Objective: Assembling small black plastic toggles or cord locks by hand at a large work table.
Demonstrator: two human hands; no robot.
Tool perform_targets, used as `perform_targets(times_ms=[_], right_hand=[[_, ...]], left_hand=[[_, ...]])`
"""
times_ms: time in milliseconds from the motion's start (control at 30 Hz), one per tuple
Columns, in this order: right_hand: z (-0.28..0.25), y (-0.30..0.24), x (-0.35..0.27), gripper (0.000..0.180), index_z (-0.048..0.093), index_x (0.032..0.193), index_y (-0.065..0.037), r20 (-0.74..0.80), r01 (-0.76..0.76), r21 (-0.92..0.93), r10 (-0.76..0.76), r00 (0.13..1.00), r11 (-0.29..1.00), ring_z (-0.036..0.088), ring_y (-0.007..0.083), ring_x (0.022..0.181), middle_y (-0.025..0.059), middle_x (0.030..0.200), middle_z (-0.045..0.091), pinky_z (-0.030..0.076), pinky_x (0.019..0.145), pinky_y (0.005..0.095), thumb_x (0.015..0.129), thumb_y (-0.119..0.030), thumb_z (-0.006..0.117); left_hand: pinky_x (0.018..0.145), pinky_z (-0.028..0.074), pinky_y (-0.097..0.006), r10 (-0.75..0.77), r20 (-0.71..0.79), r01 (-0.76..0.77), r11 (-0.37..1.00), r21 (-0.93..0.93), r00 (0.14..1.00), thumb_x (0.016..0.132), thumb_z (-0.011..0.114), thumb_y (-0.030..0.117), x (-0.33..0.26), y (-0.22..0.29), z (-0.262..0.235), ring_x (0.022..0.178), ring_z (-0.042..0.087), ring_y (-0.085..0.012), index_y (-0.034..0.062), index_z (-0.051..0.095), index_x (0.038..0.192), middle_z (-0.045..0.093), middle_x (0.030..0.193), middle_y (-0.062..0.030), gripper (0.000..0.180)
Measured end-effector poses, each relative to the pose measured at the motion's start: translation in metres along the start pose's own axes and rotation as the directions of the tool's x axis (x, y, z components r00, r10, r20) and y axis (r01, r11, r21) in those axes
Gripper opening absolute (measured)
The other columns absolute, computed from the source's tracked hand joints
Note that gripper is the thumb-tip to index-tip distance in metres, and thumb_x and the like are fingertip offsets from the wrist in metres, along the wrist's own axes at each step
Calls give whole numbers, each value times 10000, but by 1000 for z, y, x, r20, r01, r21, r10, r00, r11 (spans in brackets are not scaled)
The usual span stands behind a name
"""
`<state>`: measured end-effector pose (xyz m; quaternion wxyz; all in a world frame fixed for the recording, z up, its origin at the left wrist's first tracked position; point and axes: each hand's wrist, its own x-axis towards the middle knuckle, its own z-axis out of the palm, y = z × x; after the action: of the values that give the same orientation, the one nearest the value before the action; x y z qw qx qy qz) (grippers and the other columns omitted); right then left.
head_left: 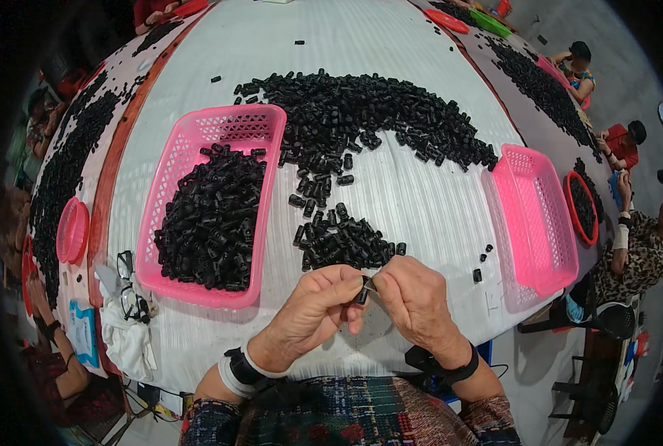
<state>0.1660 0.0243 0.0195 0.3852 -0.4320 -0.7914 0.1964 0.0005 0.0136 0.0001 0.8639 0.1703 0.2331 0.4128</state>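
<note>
Both my hands meet near the table's front edge. My left hand (313, 308) pinches a small black plastic piece (362, 295) between thumb and fingers. My right hand (417, 297) grips the same piece from the other side, with a thin pale blade-like tool that I cannot see clearly. Just beyond my hands lies a small heap of black pieces (343, 244). A much larger heap of black pieces (369, 115) spreads across the white table (421, 215) further out. A pink basket (268, 123) on my left holds many black pieces.
A second pink basket (537, 215), with nothing in it, sits at the right edge. Eyeglasses (127, 286) and a white cloth (127, 334) lie at the left front. Other people work at neighbouring tables on both sides, with more black pieces and red round baskets.
</note>
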Motion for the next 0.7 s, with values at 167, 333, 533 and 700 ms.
perform_targets(times_ms=[167,333,533,700], right_hand=[[1,0,1,115,534,704,-33,1,16,-59,-16,1000,998,503,249,543,88,612,497,392,463,346,780,-102,589],[6,3,1,133,520,687,-42,-2,39,-117,-40,999,992,503,249,534,85,598,491,389,452,347,781,-110,586],[6,7,-5,174,492,664,-45,86,3,-140,9,996,990,506,254,528,94,589,491,396,453,347,811,-119,550],[3,2,-3,137,525,733,-20,135,-238,216,212,968,947,514,275,557,110,610,495,405,489,353,835,-111,520]], left_hand=[[494,461,-235,-26,-20,26,1000,-17,999,869,525,143,2,1,-1,576,502,-82,13,535,878,549,720,-45,131],[488,454,-233,-28,-43,26,999,-46,999,868,528,139,3,0,-2,572,491,-81,15,538,882,553,726,-48,125],[469,416,-224,-54,-116,52,998,-24,992,863,530,152,7,-4,-3,571,468,-75,29,530,835,515,689,-21,126],[463,420,-228,-18,-70,15,999,-45,997,871,516,169,5,-2,3,577,467,-83,24,533,862,518,696,-25,145]])
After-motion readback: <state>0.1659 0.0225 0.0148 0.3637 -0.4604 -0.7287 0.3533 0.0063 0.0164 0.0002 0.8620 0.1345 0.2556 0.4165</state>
